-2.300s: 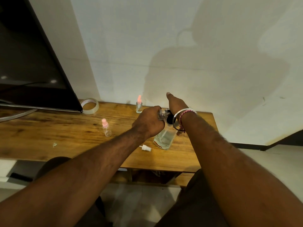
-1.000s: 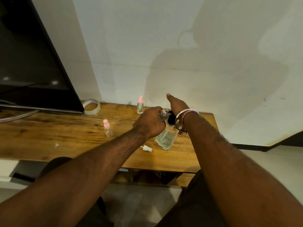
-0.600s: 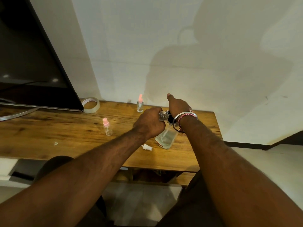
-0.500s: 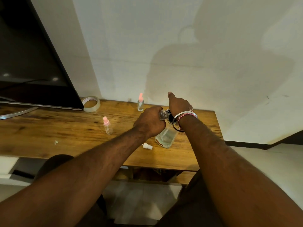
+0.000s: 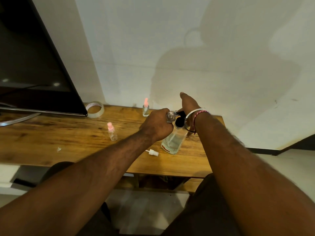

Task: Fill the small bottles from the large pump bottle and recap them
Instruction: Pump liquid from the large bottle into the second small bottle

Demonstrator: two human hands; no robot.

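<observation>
Filling is in hand: the left hand [image 5: 156,126] grips a small clear bottle [image 5: 170,117] at the nozzle of the large pump bottle [image 5: 173,142] on the bench [image 5: 51,133]; the right hand [image 5: 188,103] presses the pump, fingers hidden. Next, I judge, its loose spray cap [image 5: 152,152] needs refitting.

— What colours mark the bottles?
— Two clear small bottles [image 5: 112,135] [image 5: 145,110] wear pink caps; the large pump bottle [image 5: 173,140] is clear, its pump black.
— And elsewhere?
— A streaked brown wooden table [image 5: 51,138], a white loose sprayer [image 5: 152,152], a red-and-white wrist thread [image 5: 199,114].
</observation>
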